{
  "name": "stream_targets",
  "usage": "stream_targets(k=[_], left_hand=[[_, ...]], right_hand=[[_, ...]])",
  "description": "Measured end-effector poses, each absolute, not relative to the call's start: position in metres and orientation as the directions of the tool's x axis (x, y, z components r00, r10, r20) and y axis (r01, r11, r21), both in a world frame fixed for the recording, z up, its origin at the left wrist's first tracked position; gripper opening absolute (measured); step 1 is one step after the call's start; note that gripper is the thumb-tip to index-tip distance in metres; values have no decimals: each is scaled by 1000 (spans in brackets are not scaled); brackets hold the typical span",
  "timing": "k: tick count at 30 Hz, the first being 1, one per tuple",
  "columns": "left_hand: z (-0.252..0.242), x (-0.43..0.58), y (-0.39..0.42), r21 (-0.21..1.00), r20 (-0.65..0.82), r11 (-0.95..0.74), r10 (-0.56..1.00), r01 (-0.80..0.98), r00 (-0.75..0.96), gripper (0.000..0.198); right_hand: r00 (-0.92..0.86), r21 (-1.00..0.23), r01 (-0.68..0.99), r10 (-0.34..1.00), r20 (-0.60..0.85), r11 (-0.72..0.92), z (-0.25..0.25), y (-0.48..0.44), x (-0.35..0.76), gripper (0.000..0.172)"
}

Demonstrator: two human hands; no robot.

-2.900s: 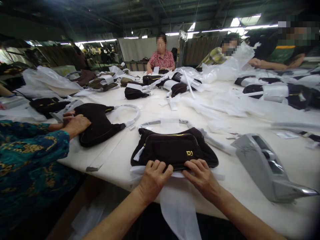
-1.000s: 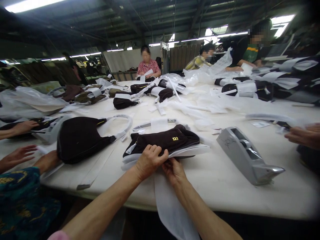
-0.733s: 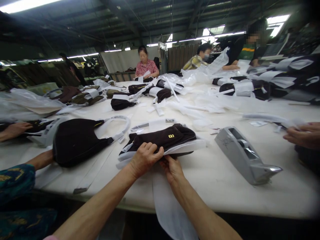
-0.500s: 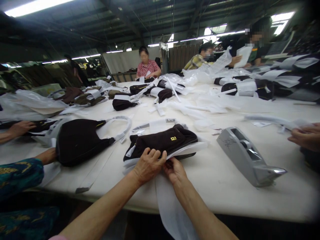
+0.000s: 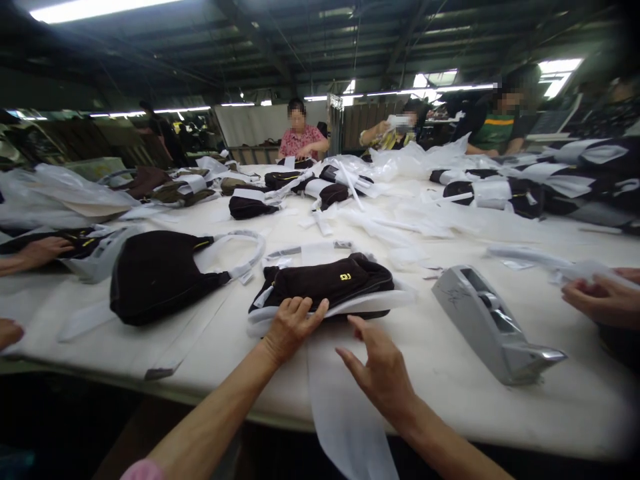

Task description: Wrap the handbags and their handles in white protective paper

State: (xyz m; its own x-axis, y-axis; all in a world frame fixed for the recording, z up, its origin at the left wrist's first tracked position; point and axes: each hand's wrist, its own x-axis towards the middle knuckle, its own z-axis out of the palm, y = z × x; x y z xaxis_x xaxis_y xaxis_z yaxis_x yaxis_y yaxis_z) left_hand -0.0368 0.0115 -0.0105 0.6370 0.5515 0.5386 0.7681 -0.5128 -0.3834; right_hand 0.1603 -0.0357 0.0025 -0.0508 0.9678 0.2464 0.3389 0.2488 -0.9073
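The left hand [image 5: 291,330] grasps the near edge of a black handbag [image 5: 323,285] (yellow emblem [image 5: 345,277] facing up) lying on the white surface [image 5: 430,360]; the right hand [image 5: 384,368], grip spread apart, is just beside it.

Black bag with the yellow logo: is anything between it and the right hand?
Nothing visible: the right hand is open by the near edge of the black bag, contact unclear. The left hand rests to one side; the white strip lies beneath.
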Motion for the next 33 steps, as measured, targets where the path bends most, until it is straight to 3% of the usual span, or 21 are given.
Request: stream_targets(k=[1, 3, 5, 7, 13, 19, 25, 29, 33], left_hand=[[-8, -36, 11, -377, 536, -522, 551, 765, 640, 37], [-2, -34, 8, -353, 531, -545, 553, 761, 642, 37], [3, -31, 4, -328, 522, -565, 560, 757, 644, 36], [4, -30, 2, -317, 514, -572, 567, 757, 644, 36], [-11, -33, 1, -288, 582, -572, 532, 768, 615, 31], [-41, -32, -10, -336, 580, -608, 469, 720, 666, 29], [-51, -31, -17, -357, 504, -616, 506, 702, 700, 38], [-51, -31, -17, -366, 487, -617, 510, 696, 709, 37], [-51, -31, -17, -353, 496, -620, 511, 701, 702, 35]], right_hand=[[-163, -662, 591, 871, 463, 462, 5, -32, 170, 44], [-397, -141, 784, 663, 635, 604, 4, -15, 184, 52], [-538, 125, 778, 549, 639, 616, -3, 10, 195, 49], [-618, 226, 731, 484, 619, 644, -11, 31, 203, 44], [-688, 207, 609, 379, 619, 766, -27, 47, 215, 33], [-739, 182, 517, 329, 588, 836, -50, 36, 222, 29], [-740, 162, 548, 385, 552, 821, -54, 23, 222, 31], [-757, 134, 567, 450, 473, 813, -43, -10, 235, 44], [-946, 91, 268, 244, 215, 959, -41, -64, 260, 73]])
